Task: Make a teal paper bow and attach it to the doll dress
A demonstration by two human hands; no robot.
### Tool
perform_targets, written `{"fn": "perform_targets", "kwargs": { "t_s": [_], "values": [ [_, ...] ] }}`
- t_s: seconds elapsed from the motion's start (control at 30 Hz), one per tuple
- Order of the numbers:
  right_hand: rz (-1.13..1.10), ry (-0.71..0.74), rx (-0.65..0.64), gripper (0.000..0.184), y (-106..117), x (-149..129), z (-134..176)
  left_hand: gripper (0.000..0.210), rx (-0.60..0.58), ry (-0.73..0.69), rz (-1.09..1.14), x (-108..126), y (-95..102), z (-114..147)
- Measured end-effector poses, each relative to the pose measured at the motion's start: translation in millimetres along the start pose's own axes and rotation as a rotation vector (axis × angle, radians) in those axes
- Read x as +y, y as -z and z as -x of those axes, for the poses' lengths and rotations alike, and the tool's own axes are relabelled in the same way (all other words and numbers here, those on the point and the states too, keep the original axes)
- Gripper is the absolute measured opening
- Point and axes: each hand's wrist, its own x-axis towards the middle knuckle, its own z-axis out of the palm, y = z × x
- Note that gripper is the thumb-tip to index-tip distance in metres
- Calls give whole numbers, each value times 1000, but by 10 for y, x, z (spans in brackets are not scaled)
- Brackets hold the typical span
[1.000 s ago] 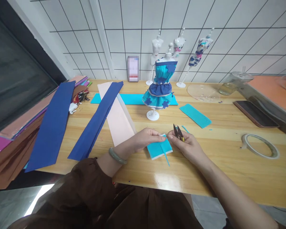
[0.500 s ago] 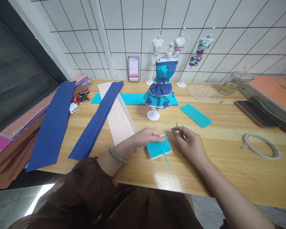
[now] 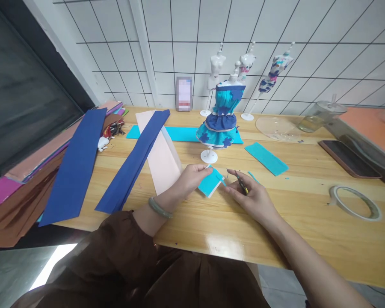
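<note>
Between the thumb and fingers of my left hand (image 3: pixel 194 177) is a small turquoise paper piece (image 3: pixel 208 185) with white edges. A thin turquoise strip (image 3: pixel 220 178) lies across it, its end at my right fingertips. Whether those fingers pinch the strip is hard to make out. My right hand (image 3: pixel 253 196) is closed around small dark scissors (image 3: pixel 243 185) with a bit of yellow on them, tips pointing away from me. Just behind the hands stands a dress form (image 3: pixel 224 105) in a turquoise and blue ruffled dress, on a round white base.
Blue paper strips (image 3: pixel 133 164) and pale pink paper (image 3: pixel 162 167) lie left, near a stack of coloured papers (image 3: pixel 28 196). A turquoise rectangle (image 3: pixel 266 159), tape roll (image 3: pixel 356 202), dark phone (image 3: pixel 349 158) and lidded cup (image 3: pixel 321 115) lie right. More dress forms (image 3: pixel 276 68) stand behind.
My left hand has lifted the turquoise piece slightly away from me and tilted it. My right fingertips have come in to its edge, by the strip's end. The view has shifted a little.
</note>
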Motion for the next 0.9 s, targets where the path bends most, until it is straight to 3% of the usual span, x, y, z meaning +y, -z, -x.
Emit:
{"fn": "perform_targets", "kwargs": {
  "t_s": [0.1, 0.23, 0.4, 0.53, 0.7, 0.9],
  "values": [
    [179, -23, 144, 48, 96, 89, -38, 33, 35, -6, 41, 14, 7, -5],
    [655, -27, 228, 42, 214, 264, -84, 29, -6, 48, 179, 47, -1, -6],
    [891, 144, 282, 46, 259, 372, -106, 21, -52, 101, 256, 56, -5, 10],
    [860, 405, 327, 42, 180, 281, -79, 16, -56, 105, 288, 57, -6, 18],
    [697, 709, 22, 50, -35, 129, 15, 12, -70, 112, 334, 74, -38, 24],
    [592, 789, 127, 33, -58, 54, 58, 16, -147, 129, 305, 88, -88, 84]
  ]
}}
